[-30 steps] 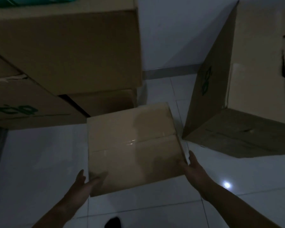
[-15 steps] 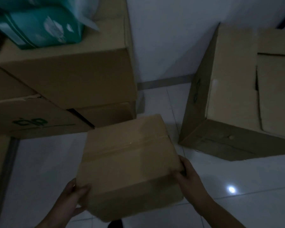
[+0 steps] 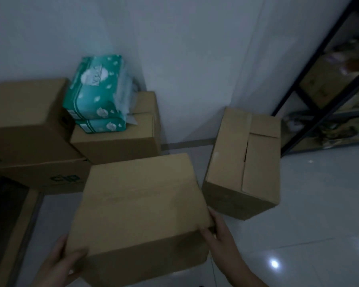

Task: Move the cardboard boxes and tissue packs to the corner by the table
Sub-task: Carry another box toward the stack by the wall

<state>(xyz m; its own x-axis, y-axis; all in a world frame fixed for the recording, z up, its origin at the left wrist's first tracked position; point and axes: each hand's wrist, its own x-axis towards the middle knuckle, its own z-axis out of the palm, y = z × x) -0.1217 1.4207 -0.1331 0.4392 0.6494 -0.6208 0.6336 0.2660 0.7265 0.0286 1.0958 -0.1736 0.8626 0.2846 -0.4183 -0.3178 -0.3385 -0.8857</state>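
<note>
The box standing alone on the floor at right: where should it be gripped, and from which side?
Grip the box low on its two long walls, one hand from the left, one from the right. It sits flat on the floor with bare tile either side, and its top flaps show a dark gap, so they likely would not bear a lift.

You hold a brown box (image 3: 139, 204) with both hands. Your left hand (image 3: 58, 264) grips its near left corner, and your right hand (image 3: 220, 237) grips its near right corner. Two green tissue packs (image 3: 95, 94) sit stacked on another box (image 3: 120, 141) by the white wall (image 3: 195, 59). A tall box (image 3: 243, 162) stands on the shiny floor (image 3: 319, 224) to the right, near a dark shelf (image 3: 319, 79).
</note>
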